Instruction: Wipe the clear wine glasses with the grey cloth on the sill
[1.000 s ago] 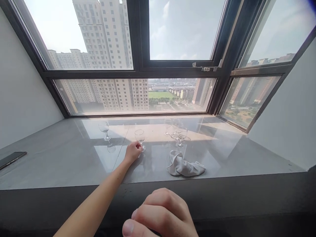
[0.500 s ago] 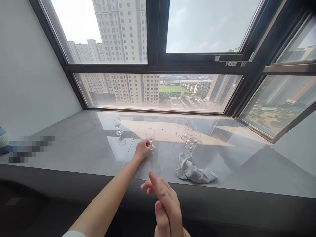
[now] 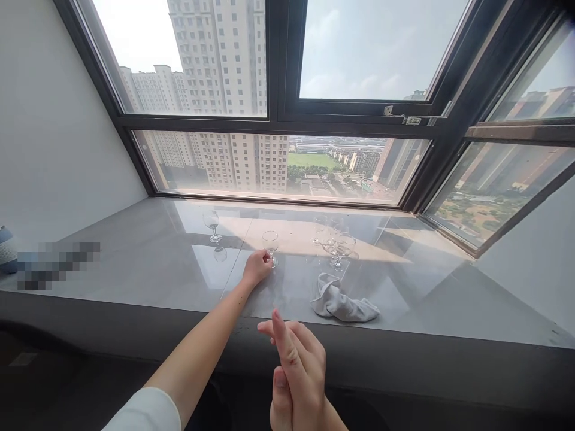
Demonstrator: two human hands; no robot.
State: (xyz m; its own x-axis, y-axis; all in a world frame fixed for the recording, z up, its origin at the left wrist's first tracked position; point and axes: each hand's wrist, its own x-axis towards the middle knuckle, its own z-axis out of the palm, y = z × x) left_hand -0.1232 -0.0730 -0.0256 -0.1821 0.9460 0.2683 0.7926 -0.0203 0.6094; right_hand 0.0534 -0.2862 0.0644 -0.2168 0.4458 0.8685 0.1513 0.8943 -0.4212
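Observation:
My left hand (image 3: 257,267) reaches out over the grey stone window sill (image 3: 135,263) and pinches the stem of a small clear wine glass (image 3: 270,244) standing upright there. My right hand (image 3: 296,371) hovers close to the camera, in front of the sill's dark edge, fingers stretched out and holding nothing. Another wine glass (image 3: 211,224) stands to the left. A cluster of several glasses (image 3: 336,242) stands to the right. A crumpled white cloth (image 3: 342,302) lies on the sill just in front of that cluster.
A large dark-framed window (image 3: 278,114) runs along the back of the sill. White walls close both ends. A blurred-out object (image 3: 56,263) lies at the sill's far left, beside a blue-and-white thing (image 3: 6,248).
My right hand opened from curled fingers to stretched fingers a second ago and has hardly moved since. My left hand stays on the same glass. The view shifted slightly.

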